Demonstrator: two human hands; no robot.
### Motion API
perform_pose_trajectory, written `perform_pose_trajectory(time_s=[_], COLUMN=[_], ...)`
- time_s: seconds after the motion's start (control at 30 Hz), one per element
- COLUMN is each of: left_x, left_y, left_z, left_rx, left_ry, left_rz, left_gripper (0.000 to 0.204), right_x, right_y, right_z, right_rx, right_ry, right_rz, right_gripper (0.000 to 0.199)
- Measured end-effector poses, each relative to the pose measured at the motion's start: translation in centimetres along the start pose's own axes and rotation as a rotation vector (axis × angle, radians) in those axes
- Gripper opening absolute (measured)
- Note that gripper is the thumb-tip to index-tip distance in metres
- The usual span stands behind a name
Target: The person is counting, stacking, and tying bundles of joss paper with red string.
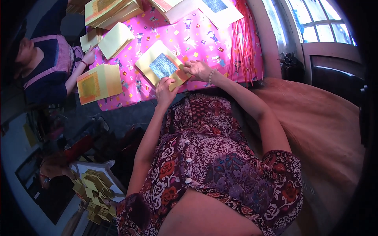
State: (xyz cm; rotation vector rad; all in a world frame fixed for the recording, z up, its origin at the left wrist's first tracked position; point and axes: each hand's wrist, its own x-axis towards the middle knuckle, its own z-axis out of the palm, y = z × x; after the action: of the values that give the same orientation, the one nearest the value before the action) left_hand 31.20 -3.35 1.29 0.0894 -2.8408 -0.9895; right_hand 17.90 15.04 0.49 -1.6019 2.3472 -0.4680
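A yellow paper sheet with a silver square in its middle (160,65) lies at the near edge of a table under a pink patterned cloth (189,37). My left hand (165,91) pinches the sheet's near corner, thumb on top. My right hand (198,69) grips its right edge, fingers curled over the paper; a bead bracelet sits on that wrist. Both hands hold the same sheet.
More stacks of yellow sheets (99,82) (116,39) (112,11) lie on the cloth. A bundle of red strips (243,39) runs along the table's right side. Another person (47,67) sits at the left, a hand on a stack. Folded yellow paper pieces (94,190) fill a tray at lower left.
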Motion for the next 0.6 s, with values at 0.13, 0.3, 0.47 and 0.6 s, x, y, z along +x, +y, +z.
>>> perform_pose_trajectory(time_s=[0.13, 0.3, 0.47, 0.6], left_x=[-0.04, -0.02, -0.13, -0.04], left_y=[0.06, 0.26, 0.00, -0.09], left_z=[0.06, 0.14, 0.23, -0.08], left_rx=[0.009, 0.038, 0.058, 0.011], left_ry=[0.008, 0.006, -0.002, 0.010], left_rz=[0.010, 0.021, 0.045, 0.043], left_gripper=[0.034, 0.036, 0.035, 0.032], right_x=[0.09, 0.25, 0.39, 0.24], right_y=[0.18, 0.63, 0.66, 0.62], right_z=[0.31, 0.23, -0.17, -0.47], right_rx=[-0.005, -0.012, 0.072, 0.196], right_ry=[0.073, 0.018, 0.009, 0.041], right_rz=[-0.015, -0.022, -0.005, 0.010], right_gripper=[0.062, 0.062, 0.058, 0.037])
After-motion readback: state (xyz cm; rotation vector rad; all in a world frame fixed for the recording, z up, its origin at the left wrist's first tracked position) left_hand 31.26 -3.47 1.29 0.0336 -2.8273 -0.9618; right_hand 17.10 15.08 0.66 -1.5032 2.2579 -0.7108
